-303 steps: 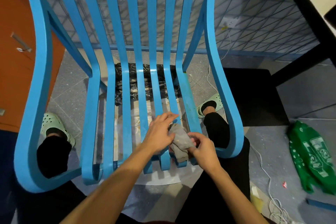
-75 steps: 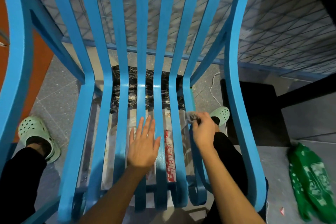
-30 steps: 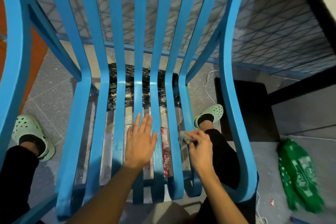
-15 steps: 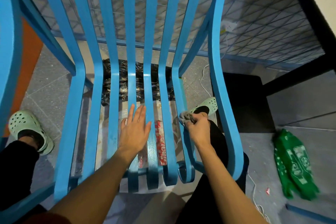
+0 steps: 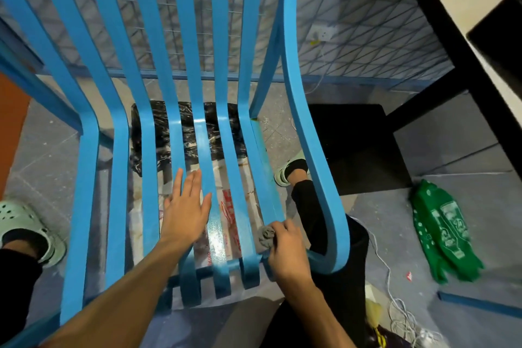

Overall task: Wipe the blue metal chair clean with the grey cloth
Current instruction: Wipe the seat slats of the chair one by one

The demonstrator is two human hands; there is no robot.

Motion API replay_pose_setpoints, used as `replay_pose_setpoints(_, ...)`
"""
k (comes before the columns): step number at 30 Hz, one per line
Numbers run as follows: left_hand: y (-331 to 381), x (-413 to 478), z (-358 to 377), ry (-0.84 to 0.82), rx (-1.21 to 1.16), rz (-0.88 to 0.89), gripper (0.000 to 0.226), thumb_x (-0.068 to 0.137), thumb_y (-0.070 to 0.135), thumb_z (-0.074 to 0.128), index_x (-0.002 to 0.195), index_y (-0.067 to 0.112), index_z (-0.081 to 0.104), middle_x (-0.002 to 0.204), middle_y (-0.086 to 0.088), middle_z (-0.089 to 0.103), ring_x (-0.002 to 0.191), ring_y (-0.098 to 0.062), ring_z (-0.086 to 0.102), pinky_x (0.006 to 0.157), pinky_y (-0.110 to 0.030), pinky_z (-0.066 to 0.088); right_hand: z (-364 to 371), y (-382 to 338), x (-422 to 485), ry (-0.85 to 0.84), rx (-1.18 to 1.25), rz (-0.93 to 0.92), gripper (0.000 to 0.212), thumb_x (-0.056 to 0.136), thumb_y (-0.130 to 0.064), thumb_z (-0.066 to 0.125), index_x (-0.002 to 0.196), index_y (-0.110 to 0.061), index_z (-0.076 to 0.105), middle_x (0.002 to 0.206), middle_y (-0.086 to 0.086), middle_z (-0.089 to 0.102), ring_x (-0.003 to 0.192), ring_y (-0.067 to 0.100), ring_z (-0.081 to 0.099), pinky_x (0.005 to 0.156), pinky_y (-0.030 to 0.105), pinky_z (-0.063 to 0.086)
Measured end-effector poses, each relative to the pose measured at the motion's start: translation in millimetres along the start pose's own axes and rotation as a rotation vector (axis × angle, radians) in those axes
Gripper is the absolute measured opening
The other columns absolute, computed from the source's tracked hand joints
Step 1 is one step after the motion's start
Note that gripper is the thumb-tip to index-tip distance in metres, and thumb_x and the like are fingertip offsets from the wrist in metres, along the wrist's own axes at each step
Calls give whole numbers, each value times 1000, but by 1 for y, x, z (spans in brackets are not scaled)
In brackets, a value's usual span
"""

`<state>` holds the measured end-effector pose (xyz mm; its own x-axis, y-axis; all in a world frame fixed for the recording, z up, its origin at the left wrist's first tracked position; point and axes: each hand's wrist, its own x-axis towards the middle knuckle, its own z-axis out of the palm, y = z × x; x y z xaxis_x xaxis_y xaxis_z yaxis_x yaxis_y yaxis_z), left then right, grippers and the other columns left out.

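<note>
The blue metal chair (image 5: pixel 197 70) fills the view, its slatted back rising ahead and its slatted seat below me. My left hand (image 5: pixel 185 209) lies flat, fingers spread, on the middle seat slats. My right hand (image 5: pixel 286 248) is closed on the bunched grey cloth (image 5: pixel 267 235), pressing it on the rightmost seat slat near the front edge, just inside the curved right armrest (image 5: pixel 316 167). Most of the cloth is hidden in my fist.
My legs in black trousers and pale green clogs (image 5: pixel 17 217) straddle the chair. A green bag (image 5: pixel 443 232) and white cables (image 5: pixel 401 311) lie on the floor at right. A black table leg (image 5: pixel 440 45) stands right; plastic sheets (image 5: pixel 226 203) lie under the seat.
My right hand has slid the cloth along the rightmost slat toward the front edge of the seat. My left hand stays flat on the middle slats.
</note>
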<state>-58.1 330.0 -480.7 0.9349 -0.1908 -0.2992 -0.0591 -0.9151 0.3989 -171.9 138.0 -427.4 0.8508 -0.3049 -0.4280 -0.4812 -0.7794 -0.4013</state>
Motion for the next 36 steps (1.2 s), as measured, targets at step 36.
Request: replay_pose_setpoints(36,-1,0,1,20,40,14,66,102,49,21,159,17,12,166,4,10,151,-16,-18,113,-53,32,-20,-24,73,14,-5,44,27,84,-7,64,111,-10,63,108,7,65,96,24,64,84,41,56)
